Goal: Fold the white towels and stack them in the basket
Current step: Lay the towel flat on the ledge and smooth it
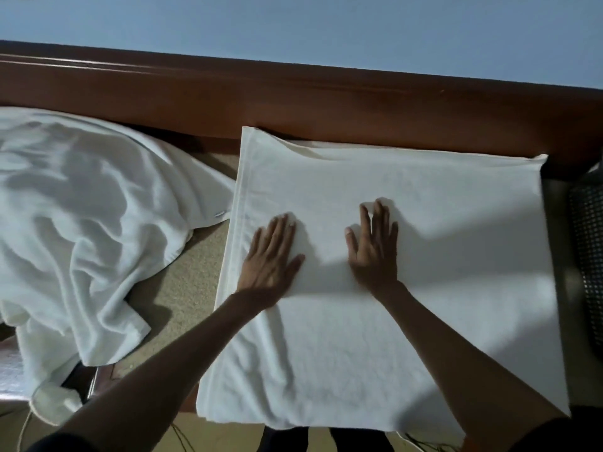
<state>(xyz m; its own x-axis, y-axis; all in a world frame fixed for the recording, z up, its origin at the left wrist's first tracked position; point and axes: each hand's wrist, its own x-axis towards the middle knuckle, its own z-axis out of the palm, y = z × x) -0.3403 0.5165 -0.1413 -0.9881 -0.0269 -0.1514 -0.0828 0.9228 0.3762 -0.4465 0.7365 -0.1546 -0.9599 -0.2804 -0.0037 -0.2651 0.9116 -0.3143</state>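
The light is dim and a little cool. It comes from the left and near side, so the left hand and right hand throw soft grey shadows to the right over the folded towel. The towel's right part is brightest. Fine texture looks soft and smeared everywhere.

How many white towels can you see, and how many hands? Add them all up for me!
White towels: 2 (the folded white towel under the hands, the crumpled white towel beside it)
Hands: 2 (the left hand and the right hand, both flat on the folded one)
Total: 4
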